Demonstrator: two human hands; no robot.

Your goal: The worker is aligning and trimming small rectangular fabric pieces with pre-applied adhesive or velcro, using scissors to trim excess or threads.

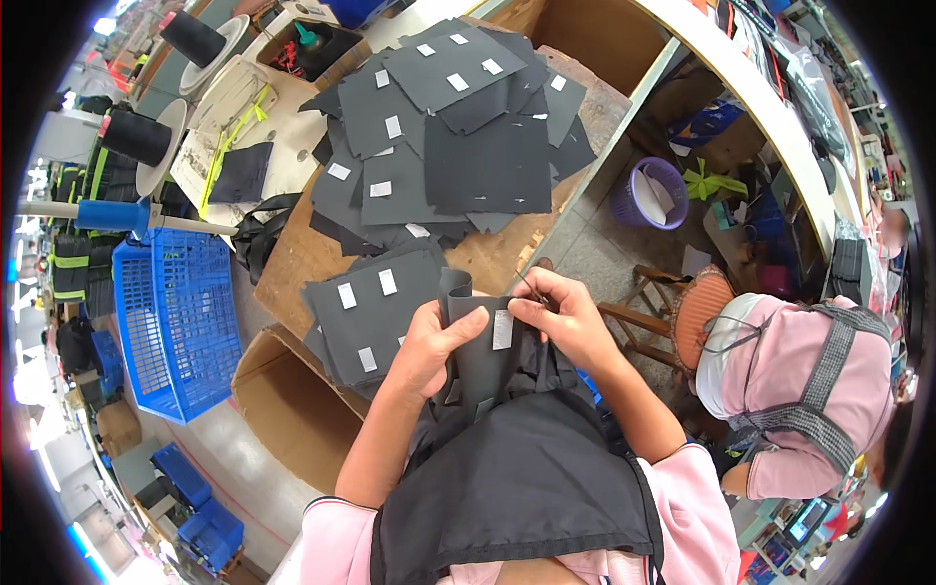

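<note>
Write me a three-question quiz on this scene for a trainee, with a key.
1. Which thing do the left hand and right hand both hold?
A) a stool
B) a cardboard box
C) a dark sheet with a white label

2. True or false: the blue crate is farther left in the picture than the purple bin.

3. How many large black spools show at the upper left?

Key:
1. C
2. True
3. Two
</note>
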